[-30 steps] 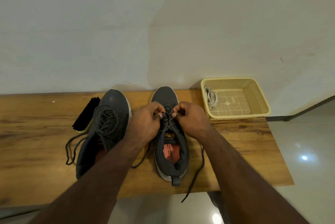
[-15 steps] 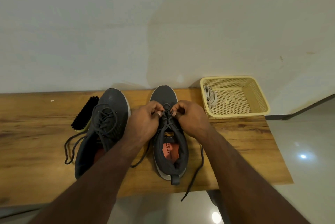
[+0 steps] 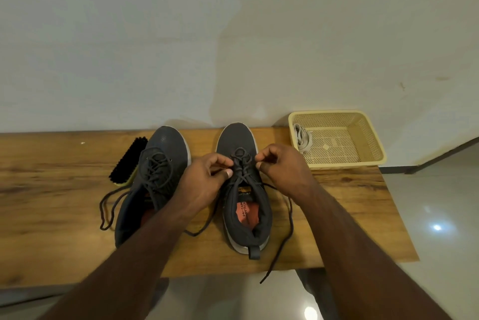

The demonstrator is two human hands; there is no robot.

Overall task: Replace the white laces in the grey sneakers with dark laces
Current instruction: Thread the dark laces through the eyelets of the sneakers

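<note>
Two grey sneakers stand side by side on a wooden table (image 3: 51,190), toes toward the wall. The left sneaker (image 3: 155,179) carries a dark lace whose loose ends trail off to its left. The right sneaker (image 3: 246,203) has a dark lace (image 3: 242,169) threaded through its eyelets, loose ends running to both sides; one end hangs over the table's front edge. My left hand (image 3: 204,179) pinches the lace at the left eyelets. My right hand (image 3: 280,166) pinches it at the right eyelets. White laces (image 3: 302,138) lie bundled in a yellow basket (image 3: 363,143).
A black shoe brush (image 3: 127,161) lies against the left sneaker's outer side. The yellow basket sits at the table's back right corner near the wall. Glossy floor shows past the table's right and front edges.
Both hands have drawn slightly apart over the right sneaker's upper eyelets, exposing more of the crossed lace between them. The shoes, brush and basket have not moved.
</note>
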